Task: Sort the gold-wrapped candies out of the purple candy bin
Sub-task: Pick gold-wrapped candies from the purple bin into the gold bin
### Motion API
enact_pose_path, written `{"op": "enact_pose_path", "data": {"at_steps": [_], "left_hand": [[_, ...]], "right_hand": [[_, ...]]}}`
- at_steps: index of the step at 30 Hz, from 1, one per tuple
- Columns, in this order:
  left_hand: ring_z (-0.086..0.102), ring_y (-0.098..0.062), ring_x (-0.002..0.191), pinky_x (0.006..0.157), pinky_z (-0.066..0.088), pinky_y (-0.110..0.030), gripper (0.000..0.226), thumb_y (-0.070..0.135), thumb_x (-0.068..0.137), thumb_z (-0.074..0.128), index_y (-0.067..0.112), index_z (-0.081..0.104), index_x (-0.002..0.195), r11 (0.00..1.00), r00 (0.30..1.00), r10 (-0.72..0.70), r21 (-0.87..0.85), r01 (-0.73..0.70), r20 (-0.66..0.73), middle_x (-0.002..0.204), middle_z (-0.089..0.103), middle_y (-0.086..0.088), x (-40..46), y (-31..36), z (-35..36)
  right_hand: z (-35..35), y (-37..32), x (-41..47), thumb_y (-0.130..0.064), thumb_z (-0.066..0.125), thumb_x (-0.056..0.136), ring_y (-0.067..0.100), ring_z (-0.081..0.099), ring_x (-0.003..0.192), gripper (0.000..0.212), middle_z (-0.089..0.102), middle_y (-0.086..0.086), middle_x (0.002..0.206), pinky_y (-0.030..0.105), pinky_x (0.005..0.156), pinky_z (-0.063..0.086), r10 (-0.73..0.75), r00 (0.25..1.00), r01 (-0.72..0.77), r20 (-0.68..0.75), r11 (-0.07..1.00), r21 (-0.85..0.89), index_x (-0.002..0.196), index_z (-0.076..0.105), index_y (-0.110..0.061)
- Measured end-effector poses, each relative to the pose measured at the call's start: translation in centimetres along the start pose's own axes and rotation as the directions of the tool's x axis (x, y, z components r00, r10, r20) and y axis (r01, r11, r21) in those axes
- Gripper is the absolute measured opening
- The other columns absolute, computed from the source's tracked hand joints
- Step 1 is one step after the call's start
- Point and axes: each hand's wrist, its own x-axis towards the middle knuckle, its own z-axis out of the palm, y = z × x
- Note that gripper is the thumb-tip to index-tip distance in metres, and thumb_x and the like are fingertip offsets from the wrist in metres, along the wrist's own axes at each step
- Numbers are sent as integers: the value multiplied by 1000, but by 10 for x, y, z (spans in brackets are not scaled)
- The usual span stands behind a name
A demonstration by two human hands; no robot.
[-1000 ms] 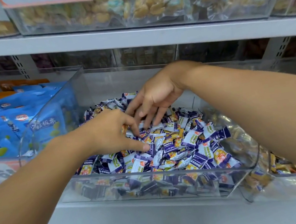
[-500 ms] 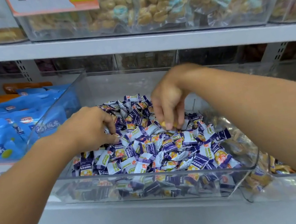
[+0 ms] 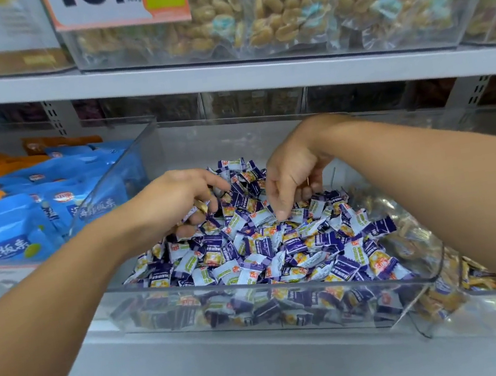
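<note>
- Head view, background: shop shelving. A white shelf [image 3: 224,78] runs across the upper frame w/ clear tubs of bagged nuts [image 3: 293,4] on it and an orange price tag [image 3: 122,3] at top, left of centre. Blue snack packs [image 3: 20,222] sit at mid left.
- Head view, centre: clear purple candy bin [image 3: 258,311], heaped w/ purple-and-white wrapped candies [image 3: 281,247].
- Left hand [image 3: 174,198], left of centre: fingers curled round a few candies; a gold-wrapped candy [image 3: 201,208] shows btwn them, held over the bin's left side.
- Right hand [image 3: 293,174], just right of centre: fingers point down, tips on the heap; whether they pinch anything I cannot tell.
- Neighbouring bin [image 3: 473,279] at lower right holds gold-toned candies, probably where strays belong.
- Progress, as a judgement: underway. Some gold ones gathered, none seen dropped off; the deep heap may hide more.
- Vs 0.5 s earlier: camera tilted up, showing more of the top shelf; hands sit a bit further apart, right fingertips deeper into the pile.
</note>
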Motion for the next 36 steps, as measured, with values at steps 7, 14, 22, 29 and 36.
{"op": "enact_pose_path", "data": {"at_steps": [7,14,22,29,36], "left_hand": [[43,-9,56,45,34,-18,26,4,101,51,6,56,126,965,979,3,-258,50,202,93,68,-9,-16,10,14],[39,-8,50,39,28,-15,18,13,100,55,4,60,116,963,925,145,-265,-51,351,93,71,-12,-39,71,80],[46,-7,45,39,33,-16,19,16,101,55,6,63,115,976,944,97,-217,-28,316,87,67,-13,-36,133,186],[60,-36,101,79,56,-43,64,53,104,24,0,43,134,784,882,-44,-531,321,469,128,51,-32,-23,145,226],[27,-30,147,115,25,-48,63,51,105,16,13,25,154,775,871,-25,-541,327,490,154,34,-21,-28,149,225]], "right_hand": [[35,2,-58,-27,70,92,13,51,60,11,60,3,76,22,50,45,-203,894,190,-399,979,-72,96,67,-16],[129,62,-165,-4,55,98,14,50,63,9,52,8,73,22,51,39,-87,711,661,-698,422,621,100,63,-5],[165,154,-196,-70,43,93,53,51,124,98,46,41,136,59,108,40,262,758,571,-597,-709,413,144,30,13],[179,191,-207,-83,33,86,44,49,129,108,47,35,139,55,112,36,368,704,633,-608,-713,301,152,25,2],[176,202,-202,-89,21,82,38,27,148,108,33,26,155,58,121,9,390,699,700,-600,-548,458,155,26,-10]]}}
